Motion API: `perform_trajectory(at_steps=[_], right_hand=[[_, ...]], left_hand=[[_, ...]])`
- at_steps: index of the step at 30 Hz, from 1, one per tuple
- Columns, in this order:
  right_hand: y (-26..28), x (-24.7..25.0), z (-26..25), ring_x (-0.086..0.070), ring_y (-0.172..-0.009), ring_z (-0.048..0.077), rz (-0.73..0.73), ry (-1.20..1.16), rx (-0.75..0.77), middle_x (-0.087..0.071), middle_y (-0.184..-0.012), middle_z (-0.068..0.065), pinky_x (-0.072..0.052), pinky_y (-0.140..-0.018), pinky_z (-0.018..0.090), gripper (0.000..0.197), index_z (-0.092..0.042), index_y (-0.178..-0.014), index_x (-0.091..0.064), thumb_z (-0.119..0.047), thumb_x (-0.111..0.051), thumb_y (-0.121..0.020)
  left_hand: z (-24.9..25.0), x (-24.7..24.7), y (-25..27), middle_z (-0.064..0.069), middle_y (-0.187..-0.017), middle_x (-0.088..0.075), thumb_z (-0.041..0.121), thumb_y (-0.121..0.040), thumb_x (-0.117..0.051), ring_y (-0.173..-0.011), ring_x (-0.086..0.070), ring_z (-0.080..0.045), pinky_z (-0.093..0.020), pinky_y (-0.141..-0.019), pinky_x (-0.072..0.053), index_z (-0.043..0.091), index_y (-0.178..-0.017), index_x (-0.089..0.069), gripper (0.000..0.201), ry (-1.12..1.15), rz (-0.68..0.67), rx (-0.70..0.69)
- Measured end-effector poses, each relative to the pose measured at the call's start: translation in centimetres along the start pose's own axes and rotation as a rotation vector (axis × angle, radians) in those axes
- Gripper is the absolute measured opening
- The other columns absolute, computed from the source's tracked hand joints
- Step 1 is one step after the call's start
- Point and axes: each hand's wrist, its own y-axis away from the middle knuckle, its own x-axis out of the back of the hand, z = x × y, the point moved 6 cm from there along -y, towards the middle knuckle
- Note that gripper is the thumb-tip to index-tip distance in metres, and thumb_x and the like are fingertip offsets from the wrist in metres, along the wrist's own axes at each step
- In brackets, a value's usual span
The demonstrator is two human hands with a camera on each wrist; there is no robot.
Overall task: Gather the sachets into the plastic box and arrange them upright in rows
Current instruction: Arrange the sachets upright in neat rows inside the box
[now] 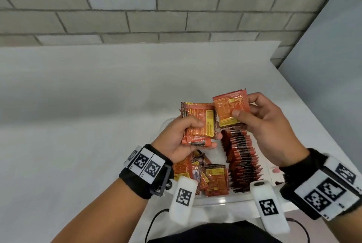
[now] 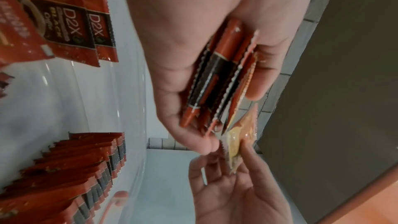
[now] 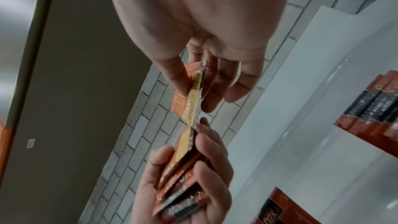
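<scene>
At centre frame in the head view, a small stack of sachets (image 1: pixel 197 125) is gripped between the thumb and curled fingers of the left hand (image 1: pixel 176 140), held above the plastic box (image 1: pixel 219 200). Just to its right, a single sachet (image 1: pixel 231 108) is pinched between the thumb and fingers of the right hand (image 1: pixel 268 129). Below the hands, loose sachets (image 1: pixel 207 178) are seen lying jumbled in the left part of the box, and an upright row of sachets (image 1: pixel 242 156) is seen standing in its right part.
</scene>
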Motion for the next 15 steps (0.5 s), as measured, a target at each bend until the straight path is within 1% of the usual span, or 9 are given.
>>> perform_trajectory(at_steps=[3,5,7,10,11,12,14,15], right_hand=[[0.0,-0.4,-0.1,-0.069,-0.085,0.022,-0.028,-0.008,-0.015,-0.073,-0.093,0.005,-0.052,-0.075,0.038,0.013,-0.017,-0.097,-0.058,-0.008,-0.060,-0.087],[-0.1,-0.6,0.1,-0.067,-0.083,0.020,-0.054,0.022,-0.022,-0.072,-0.092,0.001,-0.052,-0.072,0.039,0.015,-0.019,-0.099,-0.059,-0.006,-0.056,-0.091],[-0.2,-0.6,0.1,-0.064,-0.075,0.015,-0.087,0.051,-0.036,-0.069,-0.084,-0.004,-0.049,-0.067,0.035,0.015,-0.019,-0.094,-0.059,-0.005,-0.054,-0.091],[-0.2,-0.7,-0.7,-0.058,-0.071,0.009,-0.185,0.223,0.004,-0.063,-0.074,-0.009,-0.044,-0.068,0.026,0.006,-0.020,-0.084,-0.060,-0.016,-0.058,-0.081],[-0.3,-0.8,-0.8,-0.058,-0.071,0.007,-0.213,0.300,0.020,-0.064,-0.075,-0.010,-0.045,-0.068,0.023,0.006,-0.022,-0.084,-0.061,-0.016,-0.059,-0.083],[-0.3,-0.9,-0.9,-0.059,-0.072,0.004,-0.235,0.379,0.030,-0.065,-0.078,-0.011,-0.047,-0.068,0.020,0.010,-0.024,-0.086,-0.061,-0.014,-0.061,-0.086],[-0.2,-1.2,-1.0,-0.060,-0.074,-0.001,-0.270,0.498,0.035,-0.066,-0.085,-0.012,-0.048,-0.068,0.015,0.018,-0.028,-0.094,-0.060,-0.011,-0.060,-0.088],[-0.2,-1.3,-1.0,-0.060,-0.076,-0.002,-0.284,0.522,0.034,-0.067,-0.089,-0.011,-0.048,-0.070,0.014,0.020,-0.029,-0.098,-0.060,-0.012,-0.060,-0.089]], left_hand=[[-0.2,0.1,0.0,-0.017,-0.085,-0.071,0.005,-0.072,-0.054,-0.076,-0.071,-0.031,-0.038,-0.066,-0.058,0.002,-0.105,-0.060,0.033,-0.024,-0.006,0.000],[-0.3,0.2,0.0,-0.019,-0.087,-0.070,0.003,-0.073,-0.055,-0.075,-0.071,-0.032,-0.038,-0.066,-0.059,0.001,-0.105,-0.061,0.032,-0.057,-0.011,0.000],[-0.3,0.4,0.0,-0.021,-0.091,-0.070,0.000,-0.075,-0.058,-0.077,-0.071,-0.033,-0.039,-0.065,-0.059,0.002,-0.102,-0.067,0.029,-0.095,-0.020,0.004],[-0.3,0.3,0.0,-0.022,-0.094,-0.070,-0.001,-0.077,-0.061,-0.080,-0.071,-0.033,-0.038,-0.066,-0.059,0.006,-0.097,-0.072,0.024,-0.185,-0.046,0.012],[-0.4,0.2,0.0,-0.021,-0.094,-0.070,-0.001,-0.077,-0.061,-0.080,-0.071,-0.031,-0.037,-0.067,-0.058,0.007,-0.097,-0.072,0.024,-0.215,-0.059,0.015],[-0.4,0.0,0.0,-0.019,-0.094,-0.071,-0.001,-0.078,-0.061,-0.079,-0.071,-0.029,-0.036,-0.066,-0.058,0.008,-0.096,-0.072,0.023,-0.236,-0.073,0.017],[-0.4,-0.2,0.1,-0.018,-0.092,-0.071,-0.001,-0.077,-0.062,-0.077,-0.071,-0.027,-0.034,-0.064,-0.058,0.009,-0.096,-0.071,0.023,-0.248,-0.083,0.022],[-0.4,-0.2,0.0,-0.017,-0.091,-0.071,-0.001,-0.076,-0.063,-0.075,-0.071,-0.026,-0.034,-0.064,-0.058,0.008,-0.097,-0.070,0.024,-0.251,-0.078,0.024]])
